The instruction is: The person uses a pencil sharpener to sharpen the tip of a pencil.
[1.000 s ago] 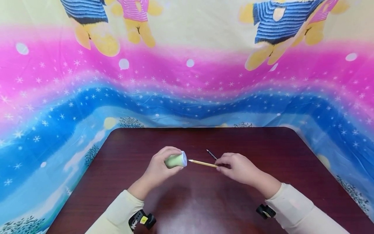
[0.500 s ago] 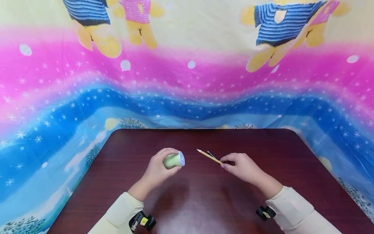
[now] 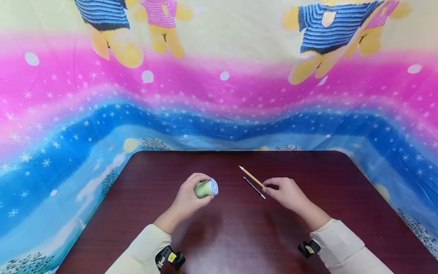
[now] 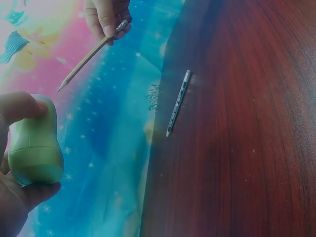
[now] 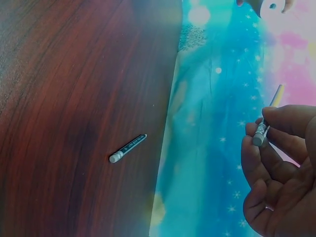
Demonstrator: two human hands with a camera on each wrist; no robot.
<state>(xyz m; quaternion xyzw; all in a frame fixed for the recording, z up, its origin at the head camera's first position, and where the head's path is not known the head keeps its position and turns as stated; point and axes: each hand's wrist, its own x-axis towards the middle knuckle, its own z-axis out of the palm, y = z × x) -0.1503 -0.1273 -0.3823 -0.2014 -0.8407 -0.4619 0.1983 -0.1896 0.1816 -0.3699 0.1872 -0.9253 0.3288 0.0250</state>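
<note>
My left hand (image 3: 191,194) grips a green pencil sharpener (image 3: 204,189) round its body. The sharpener's white end with a small hole (image 3: 214,186) faces right, and its rounded green base (image 4: 37,165) shows in the left wrist view. With thumb and fingers my right hand (image 3: 284,190) pinches a yellow pencil (image 3: 252,176) near its eraser end (image 5: 258,139). That pencil's sharpened tip points away and to the left, apart from the sharpener. Between the hands a black patterned pencil (image 3: 254,188) with a white eraser lies on the table, touched by neither hand.
The dark red-brown wooden table (image 3: 226,236) has rounded far corners. A colourful cloth (image 3: 219,110) printed with bears and snowflakes hangs behind it and along both sides. Black camera mounts (image 3: 171,257) sit at both wrists.
The yellow pencil has swung from pointing left at the sharpener to pointing away, and the right hand has shifted slightly right. The black pencil has come into full view. The left hand keeps its grip.
</note>
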